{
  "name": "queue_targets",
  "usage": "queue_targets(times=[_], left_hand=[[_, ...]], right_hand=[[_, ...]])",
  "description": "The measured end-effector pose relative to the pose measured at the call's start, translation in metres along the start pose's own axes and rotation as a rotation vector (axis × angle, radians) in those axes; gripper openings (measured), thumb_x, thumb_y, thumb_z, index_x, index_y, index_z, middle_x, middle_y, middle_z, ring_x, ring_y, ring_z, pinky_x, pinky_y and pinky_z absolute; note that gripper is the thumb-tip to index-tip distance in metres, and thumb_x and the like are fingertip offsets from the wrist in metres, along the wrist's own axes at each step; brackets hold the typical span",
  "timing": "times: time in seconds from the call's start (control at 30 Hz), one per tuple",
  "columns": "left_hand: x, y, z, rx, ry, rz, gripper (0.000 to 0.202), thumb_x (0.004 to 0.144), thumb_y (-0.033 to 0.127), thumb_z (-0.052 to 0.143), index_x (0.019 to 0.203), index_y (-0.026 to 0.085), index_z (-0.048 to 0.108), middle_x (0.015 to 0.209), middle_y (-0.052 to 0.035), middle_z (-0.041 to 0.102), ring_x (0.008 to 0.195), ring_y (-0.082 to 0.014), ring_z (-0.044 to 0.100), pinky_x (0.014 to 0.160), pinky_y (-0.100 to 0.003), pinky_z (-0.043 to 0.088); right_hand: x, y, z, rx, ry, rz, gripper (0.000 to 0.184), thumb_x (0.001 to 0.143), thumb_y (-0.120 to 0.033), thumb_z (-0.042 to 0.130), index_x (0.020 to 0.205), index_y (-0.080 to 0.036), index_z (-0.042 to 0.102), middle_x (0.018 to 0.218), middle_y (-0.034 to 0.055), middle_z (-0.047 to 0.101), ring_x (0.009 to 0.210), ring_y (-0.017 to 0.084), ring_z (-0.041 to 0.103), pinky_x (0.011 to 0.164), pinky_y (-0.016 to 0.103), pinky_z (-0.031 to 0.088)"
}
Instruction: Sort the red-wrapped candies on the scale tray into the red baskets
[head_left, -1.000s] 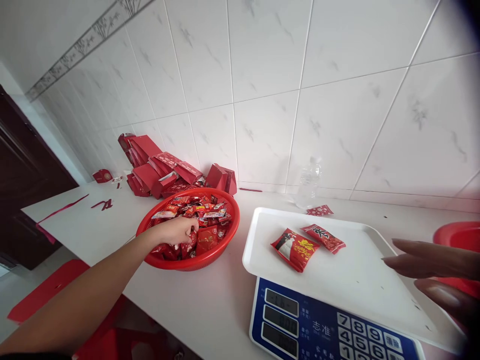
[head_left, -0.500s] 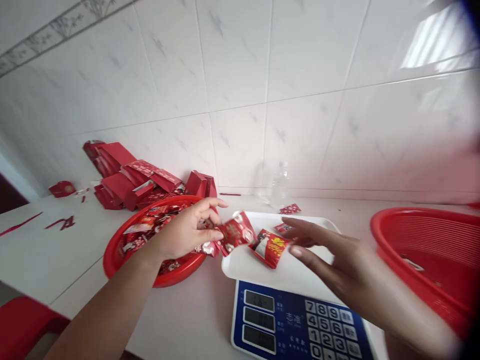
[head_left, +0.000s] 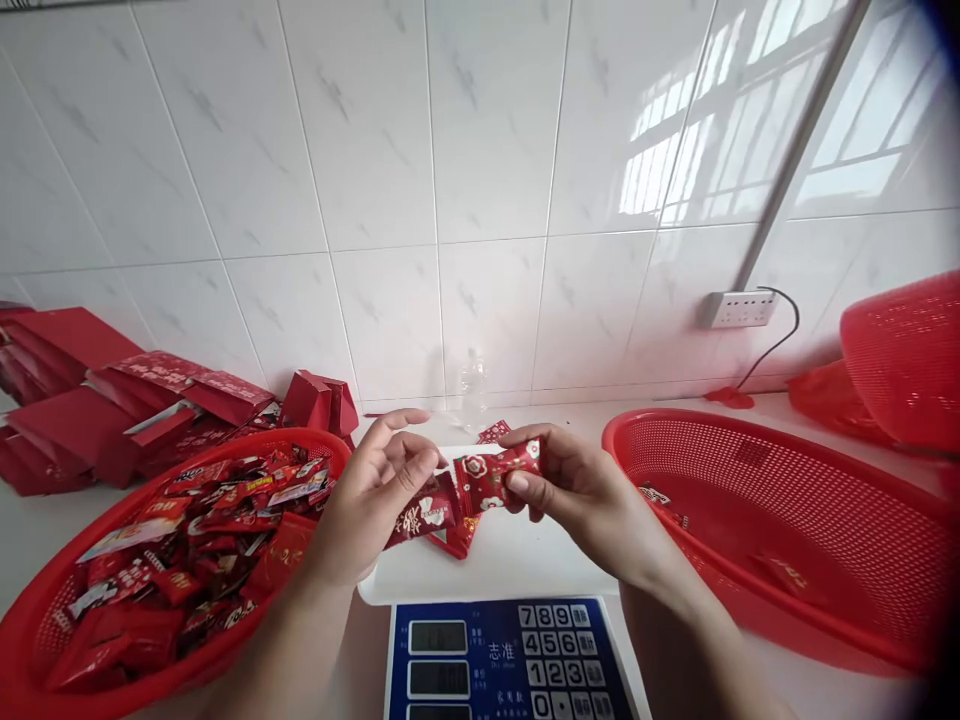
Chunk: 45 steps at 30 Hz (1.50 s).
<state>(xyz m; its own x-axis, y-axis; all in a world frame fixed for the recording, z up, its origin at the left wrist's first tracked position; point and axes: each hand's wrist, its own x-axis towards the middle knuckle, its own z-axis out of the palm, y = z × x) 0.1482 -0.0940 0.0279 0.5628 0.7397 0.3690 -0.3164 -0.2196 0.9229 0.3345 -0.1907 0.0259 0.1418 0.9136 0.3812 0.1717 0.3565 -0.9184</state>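
Over the white tray (head_left: 517, 575) of a weighing scale, both my hands are close together. My right hand (head_left: 581, 490) pinches a red, flower-patterned wrapped candy (head_left: 487, 475) between thumb and fingers. A dark red snack packet (head_left: 427, 512) with pale lettering is at my left hand (head_left: 379, 490), whose thumb and fingers are curled; the grip itself is partly hidden. The two wrappers meet or overlap between the hands. Below them, another red packet (head_left: 459, 543) lies on the tray, partly covered. The scale's blue panel (head_left: 495, 660) with keys and displays faces me.
A red basket (head_left: 22, 640) full of wrapped snacks stands left, with red boxes (head_left: 82, 400) behind it. At right is a larger red basket (head_left: 750, 580) with a few packets inside. A clear bottle (head_left: 474, 385) stands near the tiled wall, and a socket strip (head_left: 741, 309) is mounted there.
My view has turned right. My hands have come together over the tray, and my right hand, empty before, now holds the flower-patterned candy.
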Motion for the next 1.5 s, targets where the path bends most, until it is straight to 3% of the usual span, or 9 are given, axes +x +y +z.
queue_targets(times=[0.3, 0.5, 0.7, 0.83, 0.97, 1.03, 1.1, 1.33, 1.5], left_hand=[[0.000, -0.012, -0.013, -0.046, 0.026, 0.102, 0.045, 0.075, 0.008, 0.069, 0.114, 0.029, 0.059, 0.098, 0.0009, 0.061, 0.082, -0.0114, 0.055, 0.068, -0.019, 0.050], [0.002, -0.018, -0.015, 0.029, -0.006, 0.146, 0.040, 0.080, 0.011, 0.067, 0.114, 0.030, 0.058, 0.110, -0.0008, 0.058, 0.087, -0.0115, 0.057, 0.068, -0.020, 0.051], [0.004, -0.021, -0.016, 0.244, -0.009, 0.020, 0.036, 0.085, 0.017, 0.065, 0.118, 0.029, 0.056, 0.094, -0.0003, 0.059, 0.068, -0.0100, 0.057, 0.056, -0.021, 0.048], [0.009, -0.032, -0.018, 0.444, -0.011, 0.079, 0.033, 0.089, 0.018, 0.057, 0.120, 0.027, 0.057, 0.109, -0.0048, 0.059, 0.085, -0.0150, 0.063, 0.071, -0.028, 0.055], [0.010, -0.039, -0.023, 0.723, -0.335, 0.045, 0.048, 0.087, 0.026, 0.063, 0.133, 0.032, 0.052, 0.146, -0.0086, 0.046, 0.131, -0.0269, 0.049, 0.105, -0.043, 0.045], [0.010, -0.039, -0.025, 0.912, -0.556, -0.078, 0.062, 0.081, 0.033, 0.072, 0.139, 0.035, 0.049, 0.156, -0.0076, 0.037, 0.145, -0.0334, 0.030, 0.112, -0.051, 0.036], [0.009, -0.039, -0.026, 1.062, -0.635, -0.167, 0.072, 0.078, 0.038, 0.074, 0.143, 0.034, 0.045, 0.159, -0.0079, 0.033, 0.148, -0.0364, 0.024, 0.112, -0.054, 0.034], [0.012, -0.058, -0.017, 1.252, -0.508, -0.152, 0.068, 0.091, 0.047, 0.056, 0.152, 0.027, 0.033, 0.158, -0.0129, 0.036, 0.136, -0.0351, 0.045, 0.106, -0.047, 0.042], [0.011, -0.057, -0.014, 1.340, -0.455, -0.112, 0.067, 0.093, 0.050, 0.052, 0.151, 0.021, 0.034, 0.155, -0.0185, 0.039, 0.137, -0.0387, 0.043, 0.105, -0.050, 0.040]], right_hand=[[0.004, 0.003, -0.023, -0.270, 0.002, 0.041, 0.031, 0.089, -0.050, 0.060, 0.094, -0.019, 0.062, 0.082, 0.0059, 0.071, 0.076, 0.019, 0.068, 0.065, 0.031, 0.054], [0.015, 0.025, -0.026, -0.870, -0.110, 0.172, 0.023, 0.093, -0.037, 0.052, 0.099, -0.024, 0.070, 0.084, 0.0047, 0.075, 0.078, 0.022, 0.070, 0.069, 0.033, 0.052], [0.015, 0.034, -0.016, -0.973, -0.133, 0.193, 0.027, 0.094, -0.035, 0.052, 0.113, -0.026, 0.069, 0.099, 0.0066, 0.076, 0.090, 0.025, 0.069, 0.075, 0.035, 0.051], [0.014, 0.034, -0.014, -0.995, -0.222, 0.192, 0.032, 0.093, -0.036, 0.053, 0.122, -0.030, 0.066, 0.106, 0.0042, 0.075, 0.095, 0.027, 0.069, 0.079, 0.038, 0.052], [0.018, 0.041, -0.017, -1.039, -0.214, 0.193, 0.038, 0.095, -0.039, 0.049, 0.129, -0.026, 0.062, 0.122, 0.0091, 0.070, 0.111, 0.031, 0.063, 0.089, 0.046, 0.051], [0.020, 0.047, -0.021, -1.057, -0.206, 0.201, 0.041, 0.095, -0.040, 0.050, 0.132, -0.024, 0.060, 0.130, 0.0112, 0.065, 0.121, 0.033, 0.057, 0.096, 0.050, 0.048], [0.023, 0.053, -0.024, -1.066, -0.212, 0.215, 0.045, 0.094, -0.040, 0.053, 0.135, -0.023, 0.057, 0.136, 0.0120, 0.061, 0.128, 0.033, 0.053, 0.100, 0.051, 0.046], [0.025, 0.053, -0.024, -0.990, -0.343, 0.241, 0.049, 0.093, -0.029, 0.052, 0.142, -0.027, 0.051, 0.125, 0.0069, 0.069, 0.111, 0.027, 0.065, 0.092, 0.042, 0.052], [0.020, 0.039, -0.024, -0.943, -0.378, 0.237, 0.052, 0.091, -0.029, 0.056, 0.143, -0.028, 0.050, 0.114, 0.0041, 0.074, 0.103, 0.023, 0.068, 0.086, 0.035, 0.054]])
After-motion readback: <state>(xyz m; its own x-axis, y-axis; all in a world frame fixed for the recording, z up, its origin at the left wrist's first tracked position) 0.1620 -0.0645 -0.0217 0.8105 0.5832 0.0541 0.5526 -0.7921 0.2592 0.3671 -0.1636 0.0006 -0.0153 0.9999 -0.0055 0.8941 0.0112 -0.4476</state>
